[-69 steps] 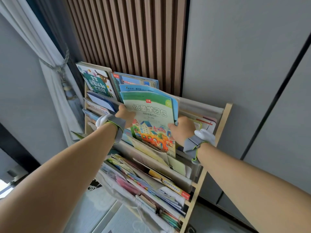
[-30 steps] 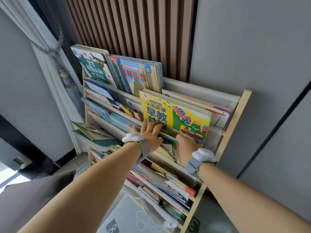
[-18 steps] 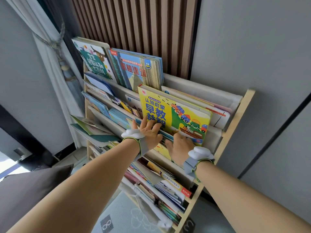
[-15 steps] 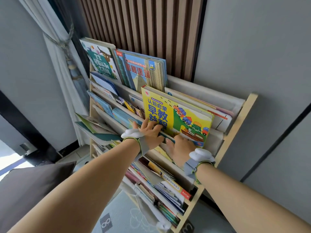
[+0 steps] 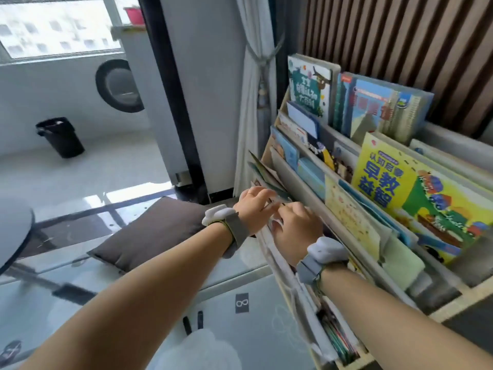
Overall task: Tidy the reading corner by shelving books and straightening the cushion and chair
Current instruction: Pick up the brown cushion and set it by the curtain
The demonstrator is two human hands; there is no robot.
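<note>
Head view: at the nine-o'clock end of the tiered pale-wood book rack (image 5: pixel 458 300), the left hand (image 5: pixel 253 206) rests loosely spread fingers on slanting thin green booklets (image 5: pixel 264 169); the right hand (image 5: pixel 296 228) curls its grip on something I cannot make out, and a nudge could spill the booklets toward the brown fabric floor cushion (image 5: pixel 154 233).

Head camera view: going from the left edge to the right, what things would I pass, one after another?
black bin → brown cushion → left hand → right hand → yellow book
</note>
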